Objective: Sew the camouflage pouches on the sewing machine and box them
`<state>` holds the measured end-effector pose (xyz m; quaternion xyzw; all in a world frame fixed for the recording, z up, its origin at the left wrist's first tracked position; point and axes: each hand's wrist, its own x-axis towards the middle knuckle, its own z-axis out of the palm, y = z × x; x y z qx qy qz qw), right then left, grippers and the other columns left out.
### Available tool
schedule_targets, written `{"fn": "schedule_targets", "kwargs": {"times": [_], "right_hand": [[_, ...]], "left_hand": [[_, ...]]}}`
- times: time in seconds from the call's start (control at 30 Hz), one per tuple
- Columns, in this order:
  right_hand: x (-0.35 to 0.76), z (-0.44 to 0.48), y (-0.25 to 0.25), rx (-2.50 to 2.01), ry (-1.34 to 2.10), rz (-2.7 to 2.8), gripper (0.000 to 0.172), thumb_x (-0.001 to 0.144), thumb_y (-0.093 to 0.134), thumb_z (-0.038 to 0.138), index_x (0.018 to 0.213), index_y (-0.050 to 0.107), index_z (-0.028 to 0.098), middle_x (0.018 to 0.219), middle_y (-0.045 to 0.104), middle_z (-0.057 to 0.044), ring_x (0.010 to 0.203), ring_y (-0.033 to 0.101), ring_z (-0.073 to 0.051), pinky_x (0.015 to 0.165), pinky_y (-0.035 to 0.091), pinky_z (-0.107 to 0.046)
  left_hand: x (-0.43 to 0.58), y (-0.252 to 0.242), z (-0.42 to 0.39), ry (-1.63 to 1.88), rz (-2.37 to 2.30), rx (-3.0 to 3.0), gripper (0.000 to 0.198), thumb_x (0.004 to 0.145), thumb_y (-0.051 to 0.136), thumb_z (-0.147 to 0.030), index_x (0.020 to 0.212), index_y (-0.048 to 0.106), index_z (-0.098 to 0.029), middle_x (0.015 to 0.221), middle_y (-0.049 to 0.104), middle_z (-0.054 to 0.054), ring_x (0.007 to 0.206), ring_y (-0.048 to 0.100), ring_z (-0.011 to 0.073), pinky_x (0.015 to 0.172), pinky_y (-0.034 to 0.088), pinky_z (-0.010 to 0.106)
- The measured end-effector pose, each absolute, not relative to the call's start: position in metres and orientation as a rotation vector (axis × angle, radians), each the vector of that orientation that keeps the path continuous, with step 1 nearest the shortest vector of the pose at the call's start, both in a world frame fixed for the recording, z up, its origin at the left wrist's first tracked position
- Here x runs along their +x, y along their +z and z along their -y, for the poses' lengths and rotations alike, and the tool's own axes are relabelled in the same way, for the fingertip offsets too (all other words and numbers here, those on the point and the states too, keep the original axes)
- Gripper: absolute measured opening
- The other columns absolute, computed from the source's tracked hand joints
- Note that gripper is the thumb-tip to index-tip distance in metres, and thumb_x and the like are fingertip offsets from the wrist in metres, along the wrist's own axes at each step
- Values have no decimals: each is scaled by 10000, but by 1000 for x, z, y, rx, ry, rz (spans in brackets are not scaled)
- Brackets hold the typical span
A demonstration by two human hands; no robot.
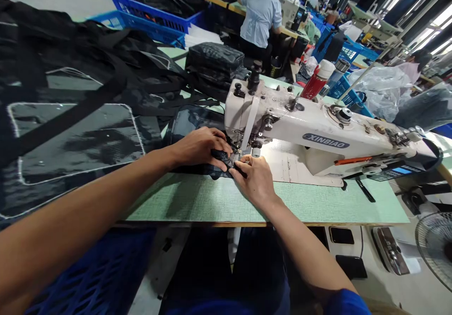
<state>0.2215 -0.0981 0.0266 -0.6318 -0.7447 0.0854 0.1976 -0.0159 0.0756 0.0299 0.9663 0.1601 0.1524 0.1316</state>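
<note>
A white sewing machine (300, 126) marked XINBIAO stands on the green table. Just left of its needle, my left hand (203, 149) is closed on the edge of a dark camouflage fabric piece (194, 118). My right hand (257, 179) pinches the same fabric right by the presser foot, with its thumb and forefinger close to my left fingertips. Between the two hands the fabric is bunched up under the machine head. The needle tip and the exact seam are hidden by fingers and metal parts.
Dark bag pieces with straps (81, 141) are heaped at left. Finished-looking dark pouches (214, 60) sit behind the machine. A red bottle (318, 78) stands beyond the arm, a black tool (365, 190) lies at right. Another person (261, 16) sits at a table further back; a fan (436, 244) stands lower right.
</note>
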Motion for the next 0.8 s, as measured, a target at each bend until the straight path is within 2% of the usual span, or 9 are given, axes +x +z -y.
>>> {"fn": "schedule_targets", "kwargs": {"times": [0.07,0.13,0.23,0.3,0.4,0.53,0.63,0.7,0.8], "right_hand": [[218,98,25,-1770,187,2122,266,1240,718,347,1171,971,305,1305,883,-96,1227,781,-314,1027,648,-457],[220,105,22,-1719,184,2146,329,1247,657,261,1132,963,292,1302,890,-95,1288,785,-305,1076,662,-456],[228,124,17,-1561,211,2203,334,1251,612,256,1324,937,241,1448,879,-136,1457,771,-317,1254,662,-489],[233,134,15,-1483,225,2230,370,1261,600,310,1454,896,201,1528,859,-173,1527,758,-334,1351,629,-525],[236,139,13,-1439,259,2240,397,1269,588,343,1494,879,196,1551,858,-181,1550,765,-342,1399,608,-552],[235,136,15,-1441,290,2233,369,1260,613,313,1502,875,217,1557,858,-169,1563,764,-336,1406,604,-543],[235,131,18,-1470,268,2250,343,1247,640,263,1500,868,216,1566,849,-166,1564,760,-338,1413,588,-531],[235,126,20,-1489,255,2278,325,1240,648,227,1483,863,210,1559,848,-164,1539,769,-345,1387,600,-535],[238,116,24,-1501,243,2316,295,1244,629,205,1432,855,188,1534,852,-163,1474,788,-351,1314,634,-528]], "left_hand": [[-14,28,-77,462,-442,2796,290,1081,928,-547,1075,980,-262,1114,955,48,1125,838,299,1137,664,455],[-12,25,-79,482,-404,2766,292,1035,956,-532,910,949,-268,1082,953,66,1076,845,311,1123,666,458],[-11,22,-83,473,-369,2750,302,1015,948,-513,827,915,-279,1093,956,64,1072,850,316,1122,657,441],[-11,21,-84,477,-365,2765,296,1019,935,-522,841,916,-286,1113,960,54,1071,846,317,1074,656,426],[-12,22,-84,483,-379,2787,282,1025,925,-541,899,928,-289,1152,962,49,1067,839,316,1023,648,413],[-13,20,-85,459,-364,2780,277,1011,941,-544,909,929,-286,1143,960,48,1076,841,316,1059,636,417],[-12,19,-89,464,-428,2801,266,1022,933,-554,1022,960,-289,1152,957,52,1125,830,324,1077,619,424],[-11,20,-93,451,-480,2824,293,1037,920,-565,1111,972,-286,1135,952,53,1164,817,322,1085,601,418],[-7,24,-100,380,-518,2844,337,1009,946,-601,1112,979,-282,1087,943,63,1186,806,329,1098,582,413]]}}
